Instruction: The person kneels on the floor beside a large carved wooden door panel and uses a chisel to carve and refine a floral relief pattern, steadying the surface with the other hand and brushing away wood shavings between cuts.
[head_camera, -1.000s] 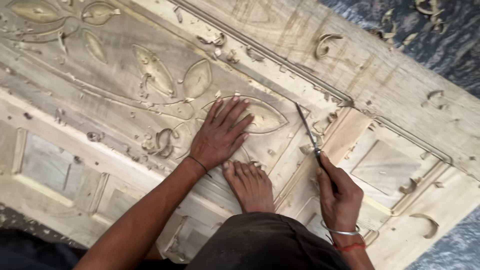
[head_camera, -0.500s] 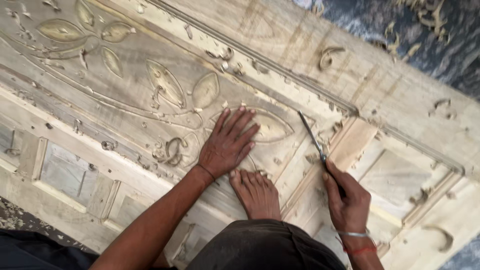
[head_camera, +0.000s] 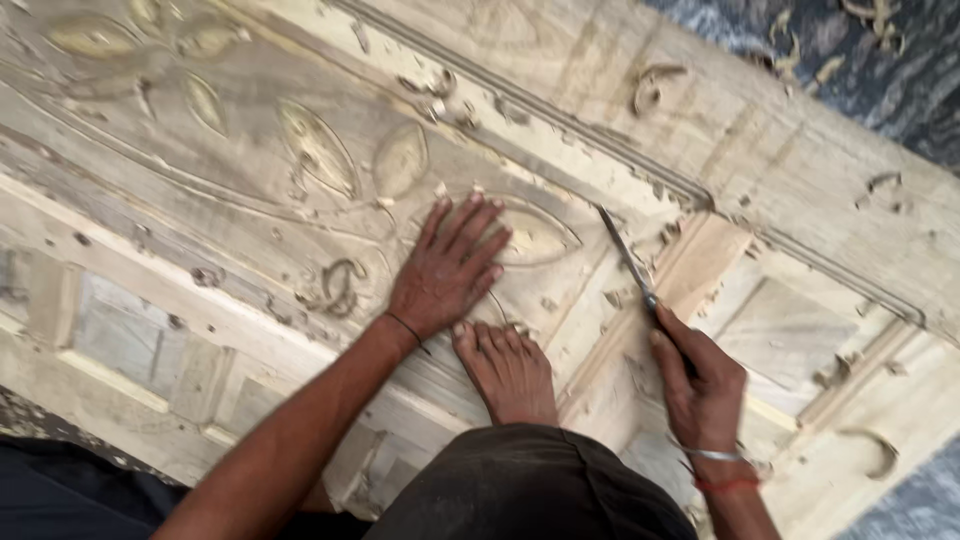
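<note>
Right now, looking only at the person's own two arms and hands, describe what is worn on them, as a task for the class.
Both arms are bare, with no sleeves and no gloves. The left hand has a thin dark band around the wrist. The right hand has two things at the wrist: a slim silver bangle and, just below it, a red thread. No rings can be made out on the fingers.

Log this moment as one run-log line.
left hand: flat on carved wooden door panel | right hand: gripping chisel, tip on panel | foot: braced on panel
</note>
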